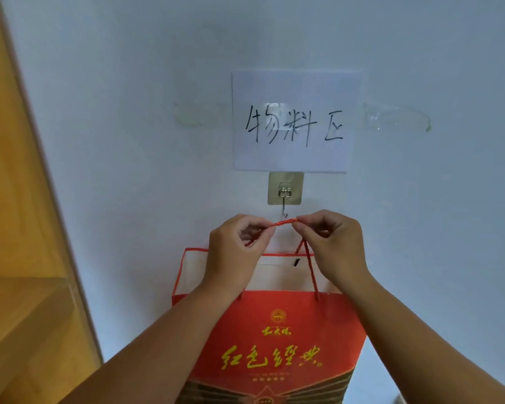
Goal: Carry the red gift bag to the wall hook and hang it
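A red gift bag [274,345] with gold writing hangs from its red rope handle [283,222], close to the white wall. My left hand [236,252] pinches the left end of the rope's top span and my right hand [333,243] pinches the right end. The span is stretched level between them. It lies just under the tip of a small metal wall hook [285,199] on a square adhesive pad. Whether the rope touches the hook tip cannot be told. The bag's mouth is open and its white lining shows.
A white paper sign [295,121] with handwritten characters is taped to the wall directly above the hook. An orange-brown wooden door or cabinet [18,228] fills the left side. Strips of clear tape [397,116] stick to the wall beside the sign.
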`<action>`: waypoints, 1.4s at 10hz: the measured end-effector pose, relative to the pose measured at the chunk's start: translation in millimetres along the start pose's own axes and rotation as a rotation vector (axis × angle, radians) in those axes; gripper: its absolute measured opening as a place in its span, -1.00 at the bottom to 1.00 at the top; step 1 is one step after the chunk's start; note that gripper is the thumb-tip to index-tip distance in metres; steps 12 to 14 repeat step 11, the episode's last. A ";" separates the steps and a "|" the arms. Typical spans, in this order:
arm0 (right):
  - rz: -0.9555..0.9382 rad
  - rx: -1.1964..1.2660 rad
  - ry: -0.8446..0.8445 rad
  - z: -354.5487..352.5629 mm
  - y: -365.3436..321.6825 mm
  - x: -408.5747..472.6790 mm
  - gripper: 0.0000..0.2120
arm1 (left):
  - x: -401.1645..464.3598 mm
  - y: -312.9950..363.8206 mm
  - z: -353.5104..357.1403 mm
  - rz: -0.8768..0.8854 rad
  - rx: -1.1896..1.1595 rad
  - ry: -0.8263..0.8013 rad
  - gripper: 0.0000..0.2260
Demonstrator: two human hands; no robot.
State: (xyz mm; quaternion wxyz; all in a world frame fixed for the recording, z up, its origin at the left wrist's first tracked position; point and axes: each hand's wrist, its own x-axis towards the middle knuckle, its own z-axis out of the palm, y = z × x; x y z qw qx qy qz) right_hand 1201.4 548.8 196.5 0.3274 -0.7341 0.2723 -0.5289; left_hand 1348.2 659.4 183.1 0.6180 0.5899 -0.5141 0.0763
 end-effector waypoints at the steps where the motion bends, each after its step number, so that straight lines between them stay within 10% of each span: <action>1: -0.010 -0.015 -0.002 4.4 3.7 11.9 -0.94 | 8.1 -8.5 7.1 -0.011 -0.014 0.005 -0.91; 14: -0.089 -0.305 -0.064 -20.4 31.1 -56.5 -0.76 | -58.4 -10.9 15.3 0.015 0.221 0.018 -0.82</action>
